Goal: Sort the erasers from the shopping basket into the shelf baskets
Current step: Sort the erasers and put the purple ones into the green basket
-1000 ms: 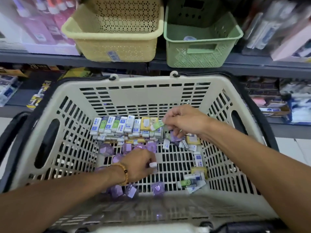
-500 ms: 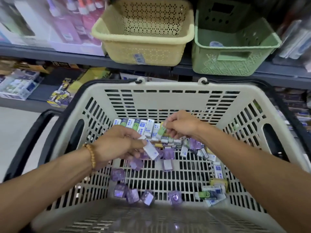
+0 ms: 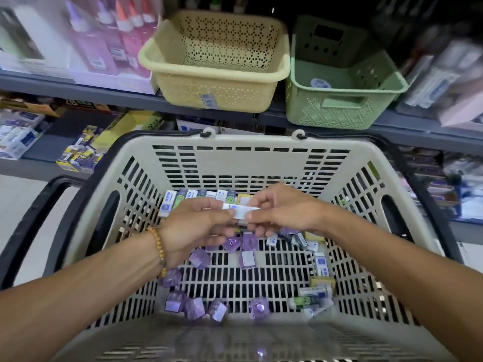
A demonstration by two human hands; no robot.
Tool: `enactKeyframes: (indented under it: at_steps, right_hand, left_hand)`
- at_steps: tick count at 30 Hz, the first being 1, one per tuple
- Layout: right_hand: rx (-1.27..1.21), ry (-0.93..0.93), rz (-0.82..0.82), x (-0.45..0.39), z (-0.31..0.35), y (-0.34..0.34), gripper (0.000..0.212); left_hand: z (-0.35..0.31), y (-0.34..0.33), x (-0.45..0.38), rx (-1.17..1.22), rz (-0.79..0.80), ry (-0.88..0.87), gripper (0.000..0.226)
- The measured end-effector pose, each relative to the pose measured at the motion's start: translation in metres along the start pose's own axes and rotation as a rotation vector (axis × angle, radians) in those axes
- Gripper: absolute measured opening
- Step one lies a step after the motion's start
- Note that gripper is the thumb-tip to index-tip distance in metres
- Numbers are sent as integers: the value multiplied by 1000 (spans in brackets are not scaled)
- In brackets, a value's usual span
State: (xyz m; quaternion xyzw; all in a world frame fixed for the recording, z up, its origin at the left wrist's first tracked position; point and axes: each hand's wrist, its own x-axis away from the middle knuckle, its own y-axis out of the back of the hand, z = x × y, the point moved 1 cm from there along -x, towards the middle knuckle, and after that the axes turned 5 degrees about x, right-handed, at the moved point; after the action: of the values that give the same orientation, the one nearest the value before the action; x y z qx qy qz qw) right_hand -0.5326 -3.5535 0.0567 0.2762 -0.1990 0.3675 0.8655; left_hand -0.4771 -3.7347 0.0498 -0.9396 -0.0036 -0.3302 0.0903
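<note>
Beige shopping basket fills lower view. Purple wrapped erasers lie on its floor at 6 o'clock; white sleeved erasers at 4 o'clock. Above basket middle, left hand and right hand meet, both pinching one white eraser between thumbs and fingers. Row of upright erasers stands against far wall. On shelf at 12 o'clock: yellow basket; green basket touching its right side.
</note>
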Motion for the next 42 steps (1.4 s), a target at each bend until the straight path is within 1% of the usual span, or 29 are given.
enactKeyframes:
  at_steps: [2, 5, 7, 9, 11, 14, 16, 18, 20, 23, 25, 28, 32, 36, 40, 42]
  right_hand:
    - [22, -8, -69, 13, -2, 14, 6]
    - [73, -17, -276, 36, -12, 46, 11]
    - [83, -14, -421, 49, -23, 64, 14]
    - [38, -2, -508, 60, -31, 75, 16]
    - [-8, 22, -542, 65, -34, 81, 16]
    - [-29, 75, -567, 69, -32, 86, 11]
    - [-2, 111, -583, 73, -30, 88, 14]
    - [27, 133, -597, 77, -29, 90, 17]
    - [28, 150, -614, 81, -29, 91, 21]
    - [48, 169, -624, 83, -28, 91, 32]
    - [60, 173, -620, 83, -27, 90, 35]
    - [64, 173, -623, 84, -27, 89, 35]
    - [94, 163, -631, 85, -26, 89, 36]
    - [97, 169, -640, 84, -27, 90, 35]
    - [95, 169, -641, 82, -27, 92, 31]
    - [106, 173, -646, 79, -25, 93, 27]
  left_hand:
    - [5, -9, -2, -91, 54, -18, 19]
    - [18, -23, -9, -349, 132, -69, 8]
    - [29, -36, -19, -583, 186, -149, 11]
    - [40, -54, -33, -896, 241, -309, 20]
    - [49, -76, -48, -1120, 288, -455, 31]
    - [57, -109, -69, -1275, 295, -654, 42]
    - [58, -126, -86, -1347, 317, -741, 53]
    - [58, -136, -102, -1428, 341, -714, 67]
    - [60, -142, -115, -1591, 350, -677, 79]
    - [68, -149, -125, -1842, 325, -705, 81]
    - [73, -150, -126, -1895, 309, -729, 77]
    - [81, -148, -125, -1869, 303, -765, 69]
    - [88, -150, -122, -1898, 251, -744, 72]
    - [82, -153, -124, -1879, 293, -705, 66]
    - [92, -147, -120, -1897, 323, -689, 70]
    - [98, -148, -118, -1895, 321, -708, 68]
